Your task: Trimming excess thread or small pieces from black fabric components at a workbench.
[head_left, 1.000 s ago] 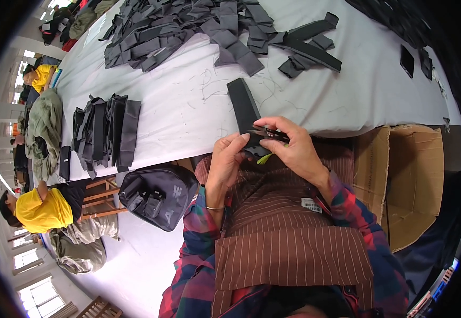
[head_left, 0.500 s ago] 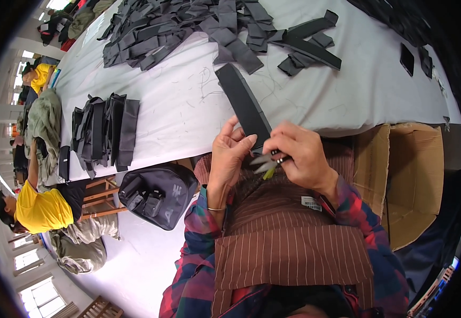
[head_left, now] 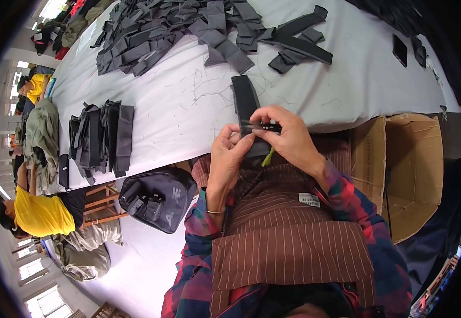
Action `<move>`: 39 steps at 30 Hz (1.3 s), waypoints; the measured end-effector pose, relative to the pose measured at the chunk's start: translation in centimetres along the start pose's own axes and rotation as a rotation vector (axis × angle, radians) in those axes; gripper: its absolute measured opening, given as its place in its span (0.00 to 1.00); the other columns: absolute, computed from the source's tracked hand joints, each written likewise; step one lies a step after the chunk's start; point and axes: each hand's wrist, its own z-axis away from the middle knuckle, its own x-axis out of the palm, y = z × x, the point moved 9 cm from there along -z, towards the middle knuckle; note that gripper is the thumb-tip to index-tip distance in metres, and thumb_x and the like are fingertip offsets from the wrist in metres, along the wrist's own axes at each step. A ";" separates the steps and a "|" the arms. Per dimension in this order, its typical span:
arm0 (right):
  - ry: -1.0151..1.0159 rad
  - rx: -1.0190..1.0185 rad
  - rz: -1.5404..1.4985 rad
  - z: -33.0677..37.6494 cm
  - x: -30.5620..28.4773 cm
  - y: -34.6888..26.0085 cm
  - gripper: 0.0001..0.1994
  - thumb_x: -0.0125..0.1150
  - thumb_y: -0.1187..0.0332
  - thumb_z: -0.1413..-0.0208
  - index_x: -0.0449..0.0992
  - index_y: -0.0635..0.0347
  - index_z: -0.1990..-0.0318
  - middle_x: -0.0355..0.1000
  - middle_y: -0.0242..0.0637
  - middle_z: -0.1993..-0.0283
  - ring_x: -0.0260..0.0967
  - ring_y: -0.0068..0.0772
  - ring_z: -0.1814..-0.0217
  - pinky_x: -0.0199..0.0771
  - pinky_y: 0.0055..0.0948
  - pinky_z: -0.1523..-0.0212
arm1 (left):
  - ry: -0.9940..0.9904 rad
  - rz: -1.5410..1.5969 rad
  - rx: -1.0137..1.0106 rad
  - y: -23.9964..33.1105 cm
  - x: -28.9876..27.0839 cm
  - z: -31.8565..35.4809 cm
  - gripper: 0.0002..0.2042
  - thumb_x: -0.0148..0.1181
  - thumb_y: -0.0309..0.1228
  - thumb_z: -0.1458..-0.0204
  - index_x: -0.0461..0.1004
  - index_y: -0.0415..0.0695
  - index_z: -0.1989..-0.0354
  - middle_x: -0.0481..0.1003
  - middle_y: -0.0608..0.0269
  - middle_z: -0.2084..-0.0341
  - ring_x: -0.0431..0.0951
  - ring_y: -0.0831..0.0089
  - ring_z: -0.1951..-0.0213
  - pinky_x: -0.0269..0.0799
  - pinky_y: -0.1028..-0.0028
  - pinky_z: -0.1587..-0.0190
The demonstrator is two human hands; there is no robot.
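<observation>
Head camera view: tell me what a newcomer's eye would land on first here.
First, the two hands at centre: the left hand and right hand together pinch a dark fabric strip with a small black clip at the table edge. Next, the big heap of grey fabric pieces along the far side, and a neat stack of strips to the left.

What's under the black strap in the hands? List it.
Under the strap: the grey table cover at its far end, and near the table edge the left hand and right hand. A yellow-green bit hangs below. The hands hide the strap's near end.
</observation>
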 end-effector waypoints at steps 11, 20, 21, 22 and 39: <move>0.041 -0.322 0.377 2.7 -2.2 -3.6 0.09 0.68 0.66 0.56 0.78 0.51 0.65 0.72 0.28 0.71 0.66 0.35 0.72 0.60 0.31 0.68 | 0.122 0.141 0.105 1.4 -1.1 -0.2 0.10 0.57 0.20 0.45 0.66 0.38 0.56 0.79 0.56 0.65 0.78 0.79 0.67 0.73 0.81 0.65; 0.049 -0.427 0.477 3.1 -1.8 -4.5 0.08 0.69 0.66 0.58 0.78 0.51 0.69 0.71 0.26 0.74 0.64 0.34 0.74 0.57 0.32 0.70 | 0.117 0.132 0.128 1.5 -0.5 0.1 0.10 0.57 0.20 0.46 0.66 0.38 0.57 0.79 0.57 0.67 0.77 0.80 0.68 0.73 0.82 0.66; 0.044 -0.423 0.476 3.1 -1.9 -4.3 0.07 0.69 0.66 0.58 0.78 0.51 0.69 0.71 0.26 0.74 0.64 0.34 0.74 0.57 0.32 0.70 | 0.120 0.134 0.128 1.4 -0.6 0.1 0.10 0.57 0.20 0.46 0.66 0.38 0.57 0.79 0.57 0.67 0.77 0.81 0.68 0.72 0.82 0.66; 0.038 -0.418 0.475 3.1 -1.9 -4.2 0.07 0.69 0.66 0.58 0.78 0.51 0.69 0.72 0.26 0.73 0.64 0.34 0.74 0.57 0.32 0.70 | 0.121 0.134 0.129 1.4 -0.7 0.1 0.10 0.57 0.20 0.46 0.66 0.38 0.57 0.79 0.57 0.67 0.77 0.81 0.68 0.72 0.82 0.66; 0.025 -0.409 0.439 3.0 -0.7 -4.5 0.09 0.70 0.66 0.59 0.78 0.52 0.69 0.71 0.29 0.74 0.63 0.34 0.75 0.56 0.32 0.70 | 0.138 0.087 0.191 2.0 -0.2 0.4 0.09 0.58 0.19 0.46 0.67 0.39 0.59 0.79 0.61 0.69 0.75 0.84 0.70 0.71 0.84 0.67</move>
